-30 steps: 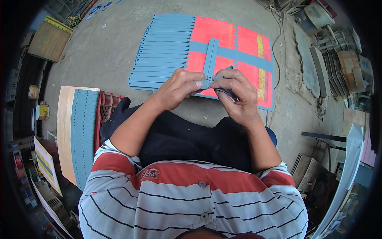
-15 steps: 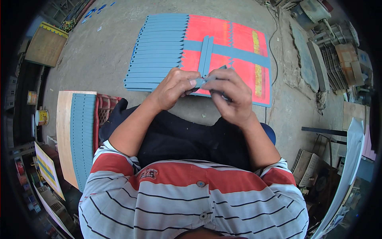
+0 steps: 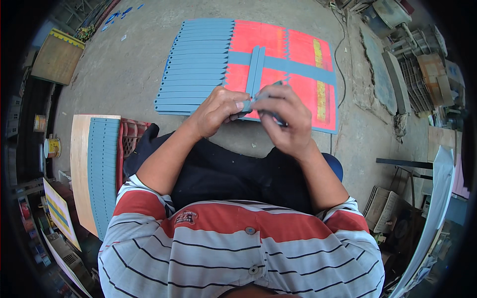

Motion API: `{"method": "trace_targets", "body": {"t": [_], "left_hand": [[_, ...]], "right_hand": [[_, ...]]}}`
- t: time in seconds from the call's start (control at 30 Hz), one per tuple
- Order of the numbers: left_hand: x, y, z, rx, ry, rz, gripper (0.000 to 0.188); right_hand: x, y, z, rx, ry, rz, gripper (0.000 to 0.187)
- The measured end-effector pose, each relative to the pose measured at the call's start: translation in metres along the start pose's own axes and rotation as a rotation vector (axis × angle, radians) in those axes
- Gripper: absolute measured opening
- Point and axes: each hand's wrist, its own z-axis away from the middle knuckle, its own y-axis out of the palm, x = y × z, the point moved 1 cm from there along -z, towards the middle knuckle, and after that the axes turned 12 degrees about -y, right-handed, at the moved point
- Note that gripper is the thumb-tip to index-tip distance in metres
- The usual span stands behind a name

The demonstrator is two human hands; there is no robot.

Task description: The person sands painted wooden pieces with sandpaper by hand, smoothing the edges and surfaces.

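Over the near edge of a pink and blue-grey board, my hands meet in front of my lap. My left hand (image 3: 214,112) is closed, its thumb and fingers pinching the end of a blue-grey strip (image 3: 247,106). Close against it, my right hand (image 3: 288,118) is curled round the same strip, its fingertips slightly blurred. Bits of blue-grey show above and below the right fingers; most of the piece is hidden. Just beyond the hands, two long blue-grey strips (image 3: 256,69) lie side by side on the board (image 3: 303,47). A row of strips with holed ends (image 3: 196,64) covers its left part.
To my left, a wooden board (image 3: 82,164) bearing a row of blue-grey strips (image 3: 103,164) rests by a red crate (image 3: 133,134). A cable (image 3: 342,54) runs along the concrete floor at right. Clutter and a grey crate (image 3: 382,208) stand at far right.
My right hand has shifted slightly left and its fingers have turned a little at the strip. My left hand keeps its pinch almost in place.
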Motion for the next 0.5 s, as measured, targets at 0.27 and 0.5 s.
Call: {"method": "trace_targets", "body": {"t": [0.27,0.5], "left_hand": [[-0.004,-0.003,-0.003,-0.031,0.091,-0.094,0.044],[0.007,0.003,-0.004,-0.164,0.259,-0.118,0.035]], "right_hand": [[-0.007,0.000,0.000,-0.012,-0.013,0.029,0.027],[-0.007,0.006,0.001,-0.046,-0.066,0.044,0.028]]}}
